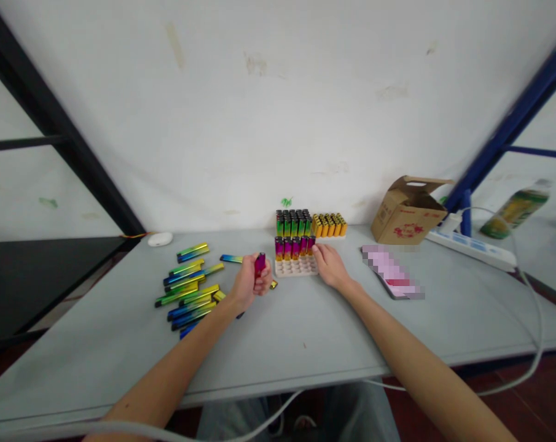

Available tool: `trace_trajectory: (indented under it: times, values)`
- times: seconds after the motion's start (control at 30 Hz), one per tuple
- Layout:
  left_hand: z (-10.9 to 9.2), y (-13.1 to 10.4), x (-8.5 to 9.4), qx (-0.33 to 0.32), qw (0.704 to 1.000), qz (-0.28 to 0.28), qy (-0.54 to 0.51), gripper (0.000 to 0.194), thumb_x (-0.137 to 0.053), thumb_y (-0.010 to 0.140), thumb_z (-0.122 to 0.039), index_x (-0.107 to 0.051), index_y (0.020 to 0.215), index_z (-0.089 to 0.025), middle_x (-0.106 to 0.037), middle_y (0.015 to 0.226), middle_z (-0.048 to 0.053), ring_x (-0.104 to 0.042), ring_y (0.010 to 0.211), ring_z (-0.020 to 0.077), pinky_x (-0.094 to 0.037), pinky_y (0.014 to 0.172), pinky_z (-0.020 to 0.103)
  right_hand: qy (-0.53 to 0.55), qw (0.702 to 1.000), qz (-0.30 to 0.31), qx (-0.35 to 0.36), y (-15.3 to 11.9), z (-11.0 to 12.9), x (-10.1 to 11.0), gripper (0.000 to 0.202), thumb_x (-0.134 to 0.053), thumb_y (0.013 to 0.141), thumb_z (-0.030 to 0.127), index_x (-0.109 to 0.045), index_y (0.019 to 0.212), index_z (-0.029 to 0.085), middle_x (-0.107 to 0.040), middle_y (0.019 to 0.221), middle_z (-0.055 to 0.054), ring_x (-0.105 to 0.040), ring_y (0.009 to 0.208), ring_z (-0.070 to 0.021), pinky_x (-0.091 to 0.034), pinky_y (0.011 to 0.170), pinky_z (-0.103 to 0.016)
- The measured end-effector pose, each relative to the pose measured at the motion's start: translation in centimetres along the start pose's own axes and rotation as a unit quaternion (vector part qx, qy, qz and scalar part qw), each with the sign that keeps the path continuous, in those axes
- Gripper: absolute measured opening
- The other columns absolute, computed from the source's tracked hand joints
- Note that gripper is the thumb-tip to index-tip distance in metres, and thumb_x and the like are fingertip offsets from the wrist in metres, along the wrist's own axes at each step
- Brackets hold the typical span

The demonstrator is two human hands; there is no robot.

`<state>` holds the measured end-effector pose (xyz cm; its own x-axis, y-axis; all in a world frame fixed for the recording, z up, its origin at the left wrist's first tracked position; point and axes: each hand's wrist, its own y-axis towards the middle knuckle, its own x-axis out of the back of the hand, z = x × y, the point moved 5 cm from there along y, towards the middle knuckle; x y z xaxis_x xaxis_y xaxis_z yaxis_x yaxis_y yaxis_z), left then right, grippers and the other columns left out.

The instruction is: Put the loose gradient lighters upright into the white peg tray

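My left hand (250, 281) is closed around a purple lighter (260, 264), whose upper end shows above the fingers. It is just left of a white tray (297, 269) with rows of round holes. Along the tray's back edge, a row of purple-and-orange lighters (287, 249) stands upright. My right hand (329, 263) grips the tray's right side, with fingertips by the last lighter in the row. Left of my left hand lie several blue, green and yellow lighters (192, 288), loosely spread; my forearm hides some of them.
Behind the tray stand a block of green lighters (293, 224) and a block of yellow ones (329, 226). At right are an open cardboard box (407, 212), a phone (392, 271), a power strip (473, 248) and a bottle (515, 212). A white case (160, 239) sits back left. A cable (538, 331) hangs right.
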<state>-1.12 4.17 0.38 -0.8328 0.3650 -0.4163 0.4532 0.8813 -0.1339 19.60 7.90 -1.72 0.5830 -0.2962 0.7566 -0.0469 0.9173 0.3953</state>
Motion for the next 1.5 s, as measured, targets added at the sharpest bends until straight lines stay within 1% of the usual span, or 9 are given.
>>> trace_trajectory:
  times: [0.27,0.47,0.6,0.7,0.83,1.07,1.27,1.37,1.5]
  values:
    - [0.1,0.1,0.0,0.015,1.0,0.011,-0.017,0.046,-0.035,0.081,-0.055,-0.036,0.053,-0.019,-0.018,0.044,-0.009,-0.014,0.035,0.005,-0.014,0.033,0.015,-0.008,1.0,0.005,0.0,0.0,0.1,-0.1,0.047,-0.024,0.099,0.041,-0.06,0.109,0.013,-0.065,0.11,-0.014,-0.056,0.106,-0.0225,-0.038,0.097,-0.034]
    - [0.1,0.1,0.1,0.016,1.0,0.009,0.01,0.048,-0.036,0.081,-0.058,-0.034,0.052,-0.02,-0.017,0.044,-0.009,-0.013,0.036,0.0047,-0.013,0.033,0.015,-0.023,1.0,0.007,0.001,0.0,0.1,0.0,0.047,-0.023,0.099,0.041,-0.061,0.107,0.015,-0.066,0.108,-0.014,-0.057,0.104,-0.0227,-0.039,0.095,-0.034]
    - [-0.3,-0.2,-0.2,-0.014,0.999,-0.018,0.047,0.044,-0.034,0.082,-0.051,-0.035,0.052,-0.02,-0.017,0.043,-0.009,-0.013,0.035,0.0053,-0.012,0.034,0.016,-0.025,1.0,0.009,0.001,0.0,0.1,-0.1,0.047,-0.023,0.099,0.041,-0.061,0.107,0.014,-0.066,0.108,-0.014,-0.057,0.103,-0.0231,-0.039,0.095,-0.034]
    - [-0.3,-0.2,-0.3,-0.03,0.997,-0.034,0.059,0.043,-0.031,0.083,-0.049,-0.034,0.052,-0.02,-0.017,0.043,-0.008,-0.014,0.035,0.0059,-0.014,0.034,0.016,-0.025,1.0,0.007,0.005,0.0,0.0,-0.2,0.047,-0.023,0.099,0.042,-0.061,0.107,0.015,-0.066,0.107,-0.014,-0.057,0.103,-0.0227,-0.039,0.095,-0.034]
    - [-0.2,0.0,-0.2,-0.026,0.997,-0.042,0.058,0.044,-0.031,0.083,-0.051,-0.034,0.052,-0.02,-0.017,0.043,-0.008,-0.014,0.034,0.0062,-0.015,0.034,0.017,-0.028,1.0,0.008,0.006,0.1,0.0,-0.2,0.047,-0.023,0.099,0.042,-0.061,0.106,0.015,-0.066,0.107,-0.013,-0.058,0.102,-0.0225,-0.04,0.094,-0.034]
    - [-0.4,-0.2,-0.2,-0.028,0.999,-0.023,0.038,0.045,-0.032,0.083,-0.053,-0.034,0.053,-0.02,-0.018,0.043,-0.009,-0.015,0.034,0.0058,-0.014,0.035,0.016,-0.029,1.0,0.007,0.007,-0.1,0.2,-0.1,0.046,-0.024,0.099,0.041,-0.061,0.106,0.014,-0.066,0.106,-0.013,-0.057,0.103,-0.023,-0.04,0.095,-0.034]
    - [-0.4,0.1,0.4,-0.073,0.994,-0.04,0.064,0.05,-0.036,0.082,-0.059,-0.036,0.052,-0.019,-0.022,0.042,-0.008,-0.018,0.036,0.0057,-0.017,0.037,0.017,-0.036,0.999,0.011,0.007,0.1,0.0,-0.2,0.048,-0.023,0.099,0.042,-0.061,0.105,0.015,-0.066,0.106,-0.014,-0.058,0.101,-0.0226,-0.04,0.093,-0.034]
    - [-0.3,0.3,0.7,-0.08,0.992,-0.05,0.078,0.053,-0.039,0.082,-0.062,-0.038,0.052,-0.018,-0.022,0.041,-0.008,-0.019,0.035,0.0055,-0.016,0.037,0.017,-0.038,0.999,0.017,0.006,0.1,-0.1,-0.3,0.048,-0.023,0.099,0.043,-0.062,0.105,0.016,-0.066,0.105,-0.013,-0.058,0.102,-0.0225,-0.039,0.093,-0.033]
    - [-0.4,0.2,0.8,-0.098,0.986,-0.067,0.118,0.052,-0.04,0.083,-0.059,-0.04,0.051,-0.018,-0.024,0.04,-0.007,-0.021,0.035,0.0062,-0.016,0.036,0.018,-0.043,0.999,0.024,0.007,0.0,0.0,-0.3,0.048,-0.023,0.099,0.044,-0.061,0.106,0.015,-0.065,0.106,-0.014,-0.058,0.101,-0.0231,-0.039,0.093,-0.034]
